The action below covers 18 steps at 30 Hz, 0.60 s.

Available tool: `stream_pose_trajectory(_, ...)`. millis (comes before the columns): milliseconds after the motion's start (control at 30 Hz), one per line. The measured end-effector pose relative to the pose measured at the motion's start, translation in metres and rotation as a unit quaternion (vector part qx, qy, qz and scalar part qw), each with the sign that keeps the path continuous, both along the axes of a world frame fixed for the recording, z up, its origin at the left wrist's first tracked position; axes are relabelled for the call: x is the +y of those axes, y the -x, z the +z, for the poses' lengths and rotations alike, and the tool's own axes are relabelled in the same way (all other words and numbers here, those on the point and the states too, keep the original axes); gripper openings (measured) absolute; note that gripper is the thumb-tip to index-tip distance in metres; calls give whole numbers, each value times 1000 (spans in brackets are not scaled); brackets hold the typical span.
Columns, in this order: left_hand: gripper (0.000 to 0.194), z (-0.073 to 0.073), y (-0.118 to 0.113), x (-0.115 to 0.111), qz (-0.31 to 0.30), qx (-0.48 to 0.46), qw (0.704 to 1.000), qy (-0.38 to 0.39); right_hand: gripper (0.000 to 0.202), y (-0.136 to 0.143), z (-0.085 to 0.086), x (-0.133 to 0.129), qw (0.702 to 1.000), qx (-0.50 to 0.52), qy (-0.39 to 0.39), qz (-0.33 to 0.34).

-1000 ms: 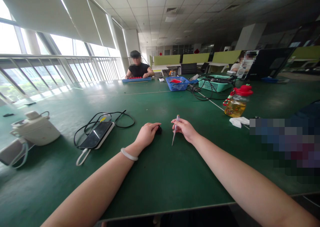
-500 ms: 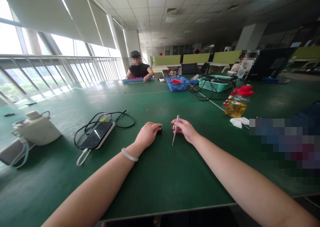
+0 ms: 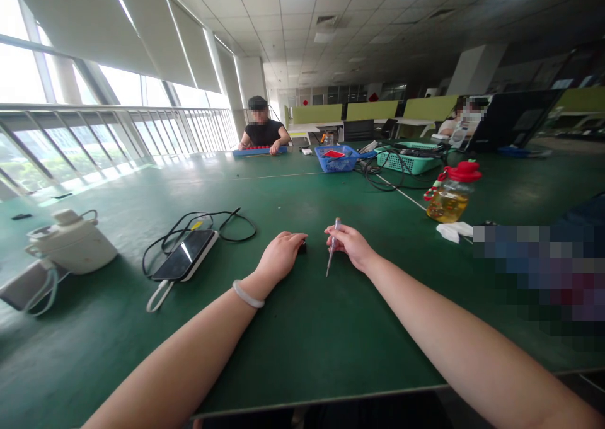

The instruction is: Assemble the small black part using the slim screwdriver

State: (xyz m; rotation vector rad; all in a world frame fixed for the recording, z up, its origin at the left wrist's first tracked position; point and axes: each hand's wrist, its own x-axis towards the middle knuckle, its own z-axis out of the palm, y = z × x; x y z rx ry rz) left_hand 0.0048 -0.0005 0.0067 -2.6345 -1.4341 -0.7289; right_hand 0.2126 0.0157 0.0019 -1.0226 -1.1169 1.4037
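Observation:
My right hand [image 3: 350, 244] pinches a slim screwdriver [image 3: 333, 247] with a clear handle, its thin metal tip pointing down toward the table. To its left, my left hand [image 3: 282, 252] rests low over the green tabletop [image 3: 302, 334], fingers closed around a small black object [image 3: 302, 247]. Most of that object is hidden under the fingers, so its kind does not show. A pale bangle [image 3: 247, 294] circles my left wrist. The screwdriver and the black object are a short gap apart.
Left of my hands lie a phone [image 3: 186, 254] with a black cable [image 3: 239, 237] and a cream flask [image 3: 80, 243]. Rightward stand a red-lidded bottle [image 3: 449, 199] and white tissue [image 3: 454, 231]. Blue [image 3: 336, 162] and green baskets [image 3: 406, 163] sit farther back; a person [image 3: 263, 130] sits opposite.
Both hands keep nearly the same pose and place. The whole view has shifted very slightly. Across the table, the seated person's hand has moved a little.

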Motion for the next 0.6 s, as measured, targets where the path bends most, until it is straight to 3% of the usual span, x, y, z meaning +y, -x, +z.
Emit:
stream_pose_trajectory(200,31,-1,-1,1,60,-7,998,11,12,0,1,0,1000,-3,3,0)
stream_pose_trajectory(600,29,0,0,-2,32,-3,999,33,12,0,-1,0,1000,-1,3,1)
